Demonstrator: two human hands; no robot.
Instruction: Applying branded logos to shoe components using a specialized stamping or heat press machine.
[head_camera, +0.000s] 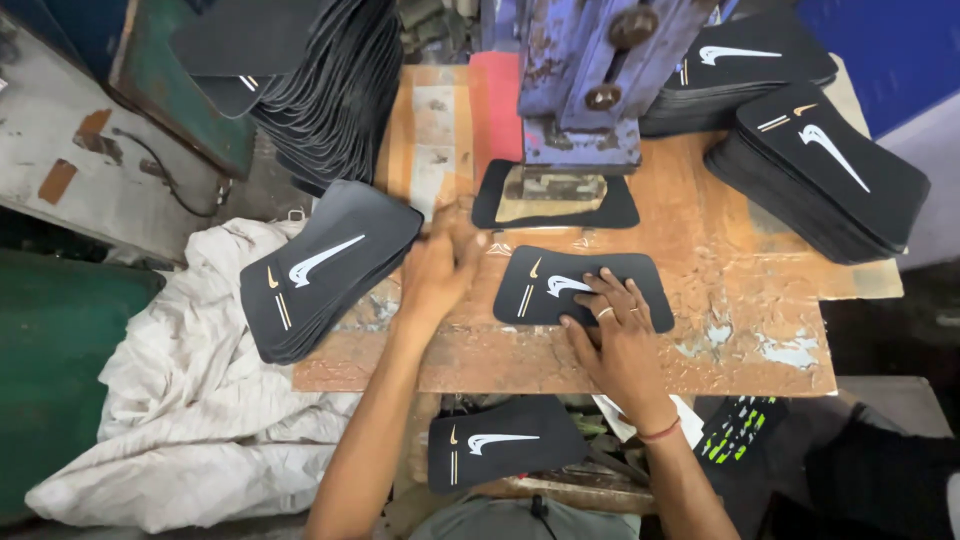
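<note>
A flat black piece (583, 288) with a white swoosh lies in the middle of the frame on the worktop (700, 240). It looks thin, light and bendy; the edge seems best to lift. The right hand (617, 335) presses it, fingers spread. The left hand (440, 265) is blurry beside a black stack (325, 270); its grip I cannot tell.

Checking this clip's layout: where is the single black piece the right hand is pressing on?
In the head view, the black piece lies flat at the wooden table's front centre under the right hand, just in front of the blue press.

Right hand (615, 335) on black panel (580, 288)
</note>
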